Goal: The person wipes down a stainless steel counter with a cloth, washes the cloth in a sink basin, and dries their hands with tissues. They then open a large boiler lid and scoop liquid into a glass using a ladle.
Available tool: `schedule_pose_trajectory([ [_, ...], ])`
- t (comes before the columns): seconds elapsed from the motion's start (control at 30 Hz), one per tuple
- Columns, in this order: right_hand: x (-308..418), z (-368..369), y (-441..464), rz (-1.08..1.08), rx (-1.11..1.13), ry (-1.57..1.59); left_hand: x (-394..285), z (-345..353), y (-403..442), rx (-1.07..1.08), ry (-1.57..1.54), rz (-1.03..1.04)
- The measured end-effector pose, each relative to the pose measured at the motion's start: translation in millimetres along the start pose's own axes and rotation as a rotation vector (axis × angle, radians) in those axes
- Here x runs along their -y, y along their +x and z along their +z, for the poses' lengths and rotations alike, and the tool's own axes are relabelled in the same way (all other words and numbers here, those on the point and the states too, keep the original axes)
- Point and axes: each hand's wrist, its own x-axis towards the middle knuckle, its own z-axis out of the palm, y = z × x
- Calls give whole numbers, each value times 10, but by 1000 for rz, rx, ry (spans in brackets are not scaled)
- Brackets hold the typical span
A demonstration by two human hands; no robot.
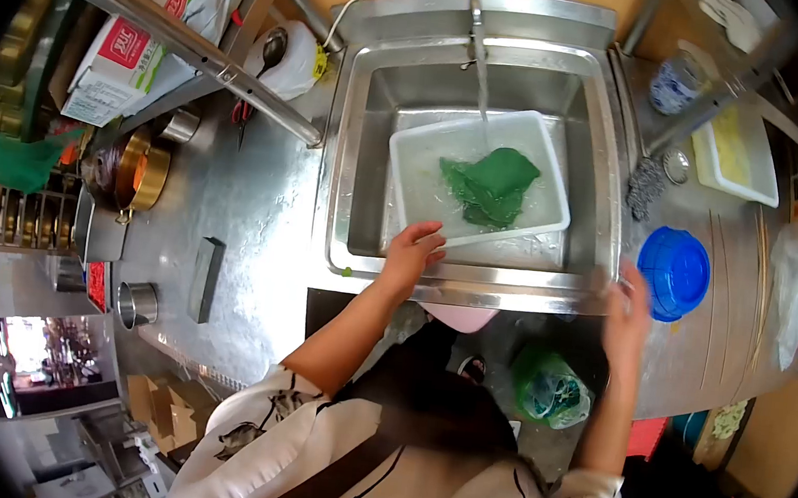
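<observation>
In the steel sink (593,104) sits a white plastic tub (408,167), slightly tilted, holding water. A green cloth (498,187) lies wet and crumpled in it. Water runs from the faucet (476,29) into the tub. My left hand (413,252) reaches over the front sink rim by the tub's near left corner, fingers apart; whether it touches the tub I cannot tell. My right hand (628,312) is smeared by motion at the sink's right front corner, close beside a blue plastic basket (675,273); its fingers are not distinct.
On the left counter are a grey sharpening stone (206,279), a steel cup (136,304) and a brass pot (149,176). A metal shelf post (196,53) crosses above. At right are a steel scrubber (646,187) and a white container (744,154). A green bag (550,386) stands below.
</observation>
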Motion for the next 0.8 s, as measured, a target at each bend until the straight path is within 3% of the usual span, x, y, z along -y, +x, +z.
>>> schedule_pose_trajectory([
  [0.03, 336, 285, 250, -48, 248, 59, 72, -67, 113, -9, -14, -20],
  [0.07, 249, 691, 498, -229, 348, 36, 128, -127, 273, 43, -95, -103],
  [0.17, 154, 1663, 1215, -262, 448, -79, 99, -164, 618, 138, -225, -213],
  [0.23, 85, 2176, 1569, -167, 349, -416, 97, -152, 758, 133, -318, -276],
  [0.33, -164, 2926, 1611, -208, 412, -637, 62, -140, 931, 124, -351, -331],
  [0.4, 46, 3030, 1476, -489, 754, -821, 183, -175, 1092, 134, -388, -373],
  [0.43, 41, 3006, 1583, -500, 769, -826, 209, -151, 1140, 124, -404, -373],
  [0.53, -133, 2987, 1827, -281, 1015, -636, 216, -95, 1248, 61, -439, -463],
  [0.6, -387, 3239, 1835, -105, 814, -541, 173, 73, 1317, -48, -492, -595],
  [0.7, -387, 3317, 1613, 17, 598, -59, 162, 216, 1610, -58, -696, -666],
  [0.73, -47, 3110, 1544, 30, 600, 41, 343, 162, 1729, 126, -800, -539],
  [0.8, 515, 2764, 1395, -24, 545, 205, 512, 128, 1953, 84, -902, -512],
])
